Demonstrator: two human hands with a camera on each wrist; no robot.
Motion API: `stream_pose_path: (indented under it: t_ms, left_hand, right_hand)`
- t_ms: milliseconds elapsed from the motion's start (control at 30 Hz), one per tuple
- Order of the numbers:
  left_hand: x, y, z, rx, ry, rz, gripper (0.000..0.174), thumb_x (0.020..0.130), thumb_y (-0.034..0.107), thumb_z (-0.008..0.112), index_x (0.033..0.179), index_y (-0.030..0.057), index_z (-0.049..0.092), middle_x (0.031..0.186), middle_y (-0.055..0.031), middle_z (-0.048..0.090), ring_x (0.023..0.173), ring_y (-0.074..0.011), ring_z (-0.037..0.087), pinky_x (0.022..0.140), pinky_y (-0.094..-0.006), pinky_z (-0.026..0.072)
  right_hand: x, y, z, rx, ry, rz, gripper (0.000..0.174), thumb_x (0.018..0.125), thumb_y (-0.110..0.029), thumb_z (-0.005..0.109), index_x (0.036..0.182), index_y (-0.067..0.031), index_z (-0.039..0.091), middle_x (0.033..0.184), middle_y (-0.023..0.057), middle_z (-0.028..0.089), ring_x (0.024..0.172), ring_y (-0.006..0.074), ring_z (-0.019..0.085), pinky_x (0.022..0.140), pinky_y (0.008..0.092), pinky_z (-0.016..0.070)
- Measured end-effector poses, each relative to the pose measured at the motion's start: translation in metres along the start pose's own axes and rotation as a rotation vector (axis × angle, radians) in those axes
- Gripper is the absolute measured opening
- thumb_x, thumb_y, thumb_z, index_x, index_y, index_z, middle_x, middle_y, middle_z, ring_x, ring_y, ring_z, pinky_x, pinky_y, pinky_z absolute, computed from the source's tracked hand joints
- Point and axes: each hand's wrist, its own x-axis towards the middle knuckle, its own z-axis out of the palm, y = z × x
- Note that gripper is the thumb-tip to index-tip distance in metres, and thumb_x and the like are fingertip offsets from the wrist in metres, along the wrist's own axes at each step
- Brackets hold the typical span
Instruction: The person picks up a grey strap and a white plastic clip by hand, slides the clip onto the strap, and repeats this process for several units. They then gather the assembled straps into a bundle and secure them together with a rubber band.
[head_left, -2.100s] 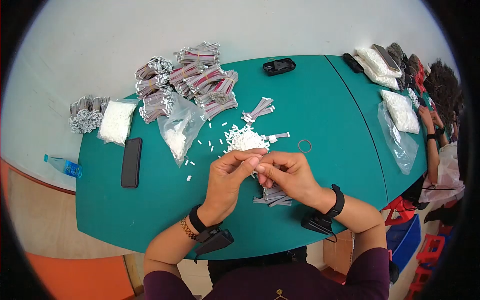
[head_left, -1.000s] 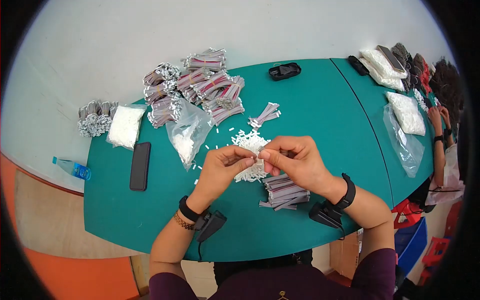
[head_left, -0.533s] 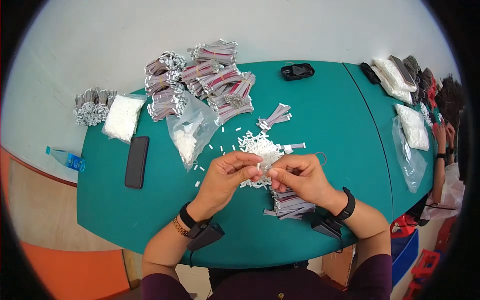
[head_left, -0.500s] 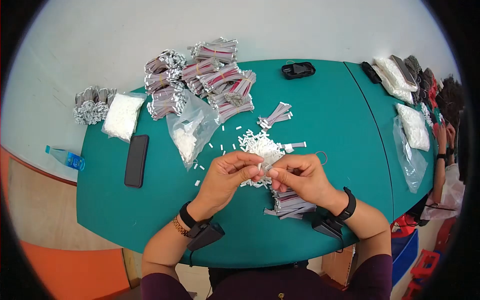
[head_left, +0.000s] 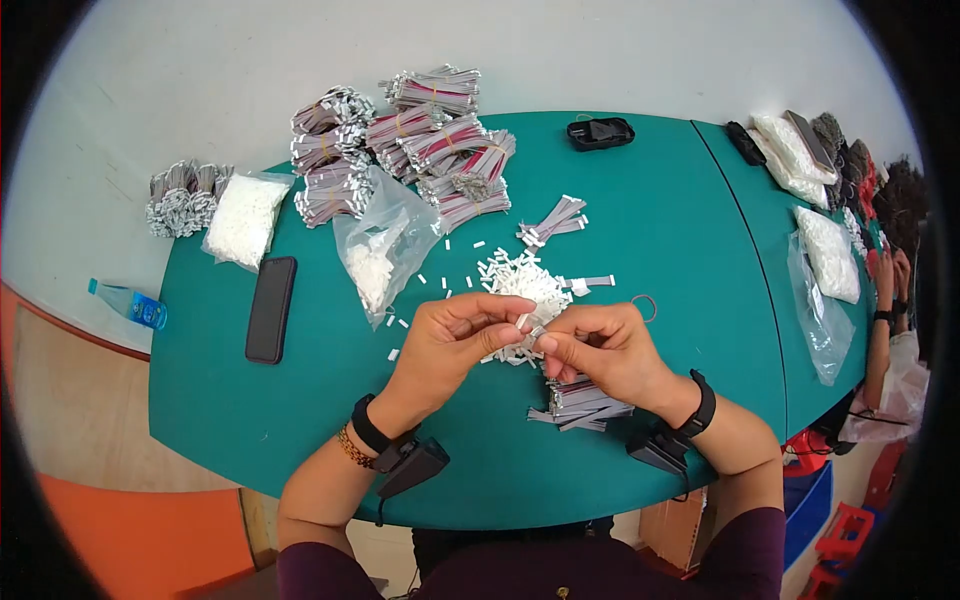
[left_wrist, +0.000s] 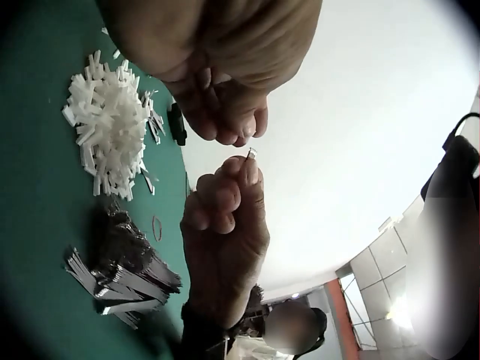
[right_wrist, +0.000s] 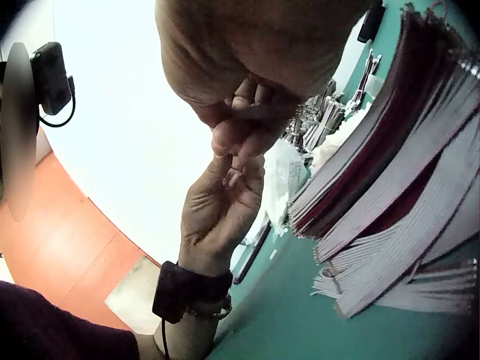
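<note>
Above the pile of small white pieces (head_left: 515,275), both hands meet fingertip to fingertip. A tiny white piece (head_left: 522,320) is pinched between thumb and finger of the left hand (head_left: 440,345). The right hand (head_left: 610,355) pinches the end of a flat grey cable, mostly hidden by its fingers; in the left wrist view a small pale end (left_wrist: 252,154) sticks out from that hand's fingertips. Under the right hand lies a stack of grey ribbon cables (head_left: 580,400), seen close up in the right wrist view with dark red strands (right_wrist: 397,180).
Banded cable bundles (head_left: 440,145) are heaped at the back left, beside an open plastic bag (head_left: 385,245), a full white bag (head_left: 245,220) and a phone (head_left: 270,310). A few cables (head_left: 555,222) lie behind the pile. Another person's arms (head_left: 885,320) show at far right.
The fingertips have come back together after being slightly apart about a second ago. Over the last half second the left hand has risen slightly, still pinching the white piece.
</note>
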Motion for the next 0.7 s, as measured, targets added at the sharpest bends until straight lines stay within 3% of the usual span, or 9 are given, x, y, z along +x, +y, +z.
stream_pose_path:
  t_ms: [100,700]
  left_hand:
    - [-0.0005,0.0018,-0.0001,0.095,-0.021,0.031,0.023,0.086,0.002,0.061,0.109,-0.0019,0.062,0.099,-0.0072,0.065,0.093,-0.0112,0.060,0.084,-0.0251,0.0487]
    - [-0.0003,-0.0020,0.0001,0.001,-0.069,-0.007,0.022,0.082,0.001,0.065,0.103,-0.0037,0.063,0.099,-0.0075,0.062,0.089,-0.0123,0.058,0.077,-0.0240,0.0458]
  right_hand:
    - [-0.0002,0.0009,-0.0005,-0.007,-0.007,0.005,0.014,0.091,-0.013,0.059,0.087,-0.0014,0.066,0.068,-0.0005,0.060,0.058,0.0025,0.052,0.050,0.0169,0.0411]
    - [-0.0005,0.0006,0.0005,-0.006,-0.036,0.019,0.013,0.090,-0.013,0.060,0.086,-0.0029,0.066,0.067,-0.0002,0.060,0.056,0.0028,0.052,0.049,0.0176,0.0407]
